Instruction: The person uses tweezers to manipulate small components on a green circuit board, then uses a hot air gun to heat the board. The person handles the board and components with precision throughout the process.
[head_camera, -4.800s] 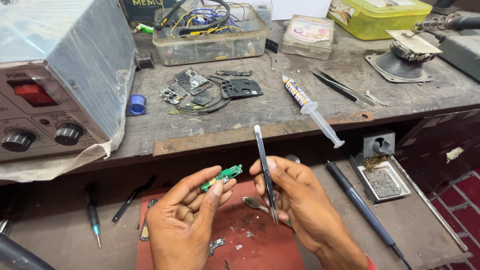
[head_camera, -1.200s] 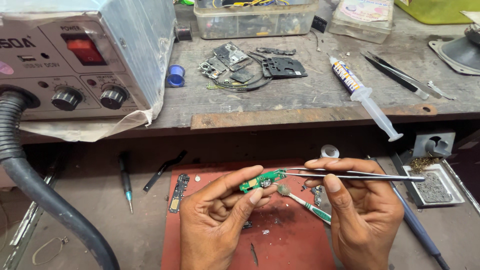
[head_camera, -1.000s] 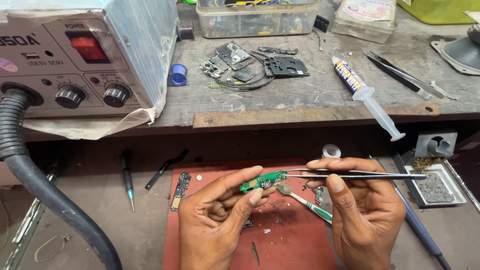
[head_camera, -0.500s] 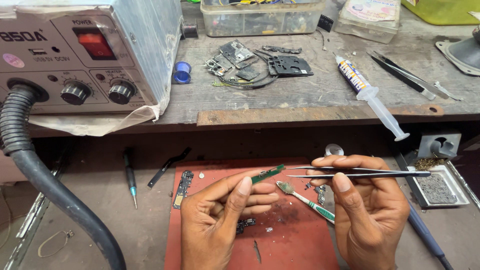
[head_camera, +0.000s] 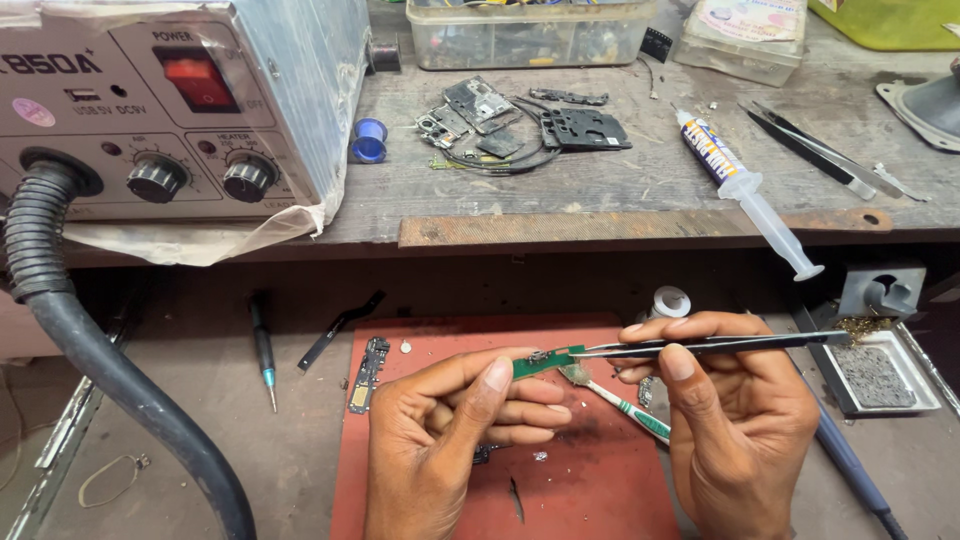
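Pinching a small green board (head_camera: 545, 361) above the red mat (head_camera: 590, 470), the left hand (head_camera: 450, 440) held it; the right hand (head_camera: 735, 420) squeezed tweezers (head_camera: 720, 346) against its end.

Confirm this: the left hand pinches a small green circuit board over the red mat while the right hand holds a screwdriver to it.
One detail is wrong. The right hand holds tweezers, not a screwdriver; their tips meet the small green circuit board. The rest stands: the left hand pinches the board over the red mat. The head view shows it.
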